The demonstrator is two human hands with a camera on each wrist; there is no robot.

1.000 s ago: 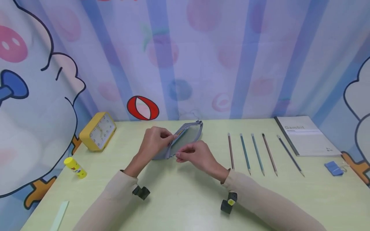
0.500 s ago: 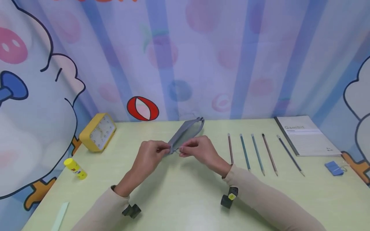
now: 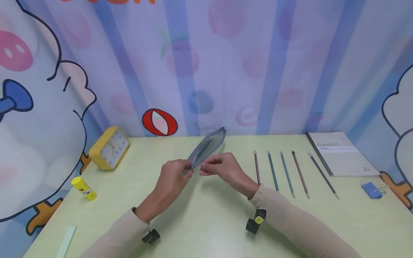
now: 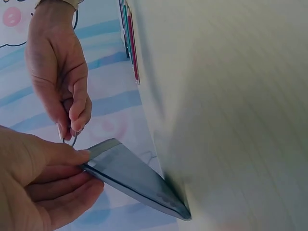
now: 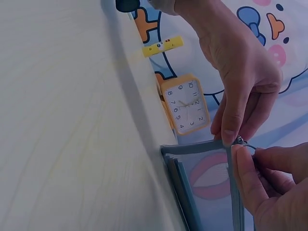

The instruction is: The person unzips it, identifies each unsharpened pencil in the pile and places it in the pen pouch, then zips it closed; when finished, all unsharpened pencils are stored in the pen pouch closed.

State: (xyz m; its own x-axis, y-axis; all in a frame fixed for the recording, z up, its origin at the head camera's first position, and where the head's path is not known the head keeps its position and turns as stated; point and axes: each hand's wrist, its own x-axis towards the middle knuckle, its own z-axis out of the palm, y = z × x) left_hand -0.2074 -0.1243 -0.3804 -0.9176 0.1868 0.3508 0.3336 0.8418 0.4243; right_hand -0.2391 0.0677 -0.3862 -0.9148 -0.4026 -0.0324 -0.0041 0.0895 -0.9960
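Note:
A flat grey zip pouch (image 3: 207, 148) is held tilted, its far end near the table's back edge and its near end raised between my hands. My left hand (image 3: 174, 175) pinches the pouch's near corner (image 4: 98, 156) with thumb and fingers. My right hand (image 3: 219, 166) pinches the small metal zip pull (image 5: 243, 143) at that same corner. In the right wrist view the pouch (image 5: 202, 192) stands on edge on the table. Several pencils (image 3: 280, 172) lie side by side to the right of my right hand.
A yellow alarm clock (image 3: 109, 146) stands at the back left, a yellow glue stick (image 3: 84, 187) near the left edge, a pale ruler (image 3: 66, 240) at the front left. A grey notebook (image 3: 340, 153) and a blue binder clip (image 3: 371, 190) lie at the right.
The pouch has gone from lying open-mouthed to a flat, raised tilt. Both hands came together at its near corner, the right hand now on the zip pull.

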